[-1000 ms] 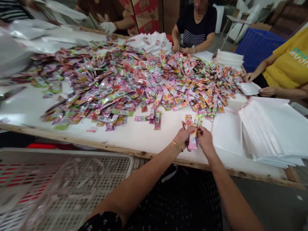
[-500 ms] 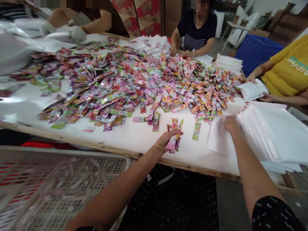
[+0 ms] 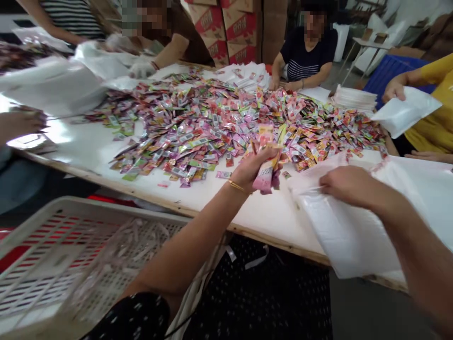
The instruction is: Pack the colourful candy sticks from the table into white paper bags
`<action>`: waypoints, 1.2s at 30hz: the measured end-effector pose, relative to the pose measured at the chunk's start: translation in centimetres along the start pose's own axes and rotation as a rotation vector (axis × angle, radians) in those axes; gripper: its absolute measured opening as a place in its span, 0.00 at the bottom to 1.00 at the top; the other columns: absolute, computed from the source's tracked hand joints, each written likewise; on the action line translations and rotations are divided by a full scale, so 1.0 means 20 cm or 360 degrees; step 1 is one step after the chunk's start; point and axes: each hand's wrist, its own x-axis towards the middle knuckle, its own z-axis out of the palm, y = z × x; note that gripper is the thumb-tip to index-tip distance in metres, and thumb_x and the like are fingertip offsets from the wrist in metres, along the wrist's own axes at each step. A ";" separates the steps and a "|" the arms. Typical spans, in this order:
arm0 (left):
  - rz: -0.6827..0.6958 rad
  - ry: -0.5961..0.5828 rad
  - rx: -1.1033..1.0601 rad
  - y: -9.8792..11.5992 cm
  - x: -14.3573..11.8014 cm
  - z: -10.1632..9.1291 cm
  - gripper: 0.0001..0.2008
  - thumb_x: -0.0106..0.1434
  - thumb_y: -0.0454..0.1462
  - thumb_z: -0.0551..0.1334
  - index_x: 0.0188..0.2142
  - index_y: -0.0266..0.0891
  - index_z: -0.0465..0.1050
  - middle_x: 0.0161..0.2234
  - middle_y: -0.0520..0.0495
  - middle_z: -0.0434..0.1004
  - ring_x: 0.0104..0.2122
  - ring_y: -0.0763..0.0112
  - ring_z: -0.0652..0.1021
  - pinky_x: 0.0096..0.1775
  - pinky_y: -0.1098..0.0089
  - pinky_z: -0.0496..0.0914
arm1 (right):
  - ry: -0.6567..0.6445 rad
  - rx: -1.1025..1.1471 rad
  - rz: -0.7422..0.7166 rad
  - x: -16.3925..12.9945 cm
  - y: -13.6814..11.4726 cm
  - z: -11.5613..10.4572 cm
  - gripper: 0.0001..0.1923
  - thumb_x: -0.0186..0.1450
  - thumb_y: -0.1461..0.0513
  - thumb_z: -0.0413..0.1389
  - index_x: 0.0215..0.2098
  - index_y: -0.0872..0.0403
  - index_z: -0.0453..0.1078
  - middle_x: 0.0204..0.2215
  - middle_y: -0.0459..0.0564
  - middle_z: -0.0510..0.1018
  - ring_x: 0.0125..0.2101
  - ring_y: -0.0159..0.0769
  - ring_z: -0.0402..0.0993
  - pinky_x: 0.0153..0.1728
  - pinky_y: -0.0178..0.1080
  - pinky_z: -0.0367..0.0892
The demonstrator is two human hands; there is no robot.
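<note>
My left hand (image 3: 253,167) is closed around a small bunch of colourful sachets (image 3: 265,175), pink, yellow and green, raised over the near part of the table. My right hand (image 3: 343,185) grips the upper edge of a white plastic mailing bag (image 3: 348,231), which hangs down past the table's front edge. Beyond both hands spreads a wide heap of similar sachets (image 3: 198,127). Right of my right hand lies a stack of white bags (image 3: 421,189). The fingertips of my right hand are partly hidden by the bag.
A white table (image 3: 244,212) has a wooden front edge. Below it at left stands a white perforated basket (image 3: 38,222) with pale strips inside. Co-workers stand around the table; one in a yellow shirt (image 3: 432,118) holds a white bag. Red cartons (image 3: 242,30) are stacked behind.
My right hand has drawn a bag off the stack towards me, and it now hangs open-sided in the air. My left hand has lifted with the sachets. The view has swung left.
</note>
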 end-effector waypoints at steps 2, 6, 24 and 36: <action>0.0411 0.0128 0.0196 0.03 0.02 0.06 0.11 0.61 0.39 0.61 0.39 0.33 0.70 0.26 0.49 0.73 0.22 0.76 0.73 0.28 0.73 0.72 | 0.0095 -0.0137 -0.0105 0.05 -0.20 0.02 0.11 0.64 0.64 0.50 0.35 0.56 0.75 0.36 0.56 0.78 0.37 0.42 0.75 0.30 0.36 0.58; 0.1204 0.0553 0.0900 -0.06 0.08 0.05 0.17 0.56 0.34 0.64 0.46 0.36 0.68 0.38 0.45 0.77 0.38 0.68 0.77 0.43 0.68 0.72 | 0.0392 -0.0019 -0.0149 0.09 -0.41 0.12 0.13 0.67 0.64 0.47 0.40 0.54 0.74 0.38 0.53 0.77 0.35 0.40 0.76 0.29 0.36 0.59; 0.0662 0.0088 0.0647 -0.28 0.06 -0.12 0.20 0.51 0.36 0.69 0.43 0.33 0.69 0.35 0.47 0.77 0.35 0.70 0.75 0.42 0.69 0.70 | 0.1828 0.1267 0.0196 0.30 -0.52 0.55 0.18 0.62 0.54 0.53 0.46 0.56 0.69 0.49 0.60 0.71 0.53 0.46 0.65 0.53 0.48 0.60; 0.0410 0.0344 0.0111 -0.64 0.05 -0.20 0.18 0.49 0.35 0.69 0.39 0.35 0.67 0.32 0.50 0.74 0.31 0.74 0.73 0.39 0.71 0.69 | 0.0196 0.2004 0.0348 0.46 -0.41 0.67 0.13 0.51 0.55 0.52 0.22 0.57 0.72 0.16 0.45 0.70 0.19 0.31 0.62 0.22 0.33 0.56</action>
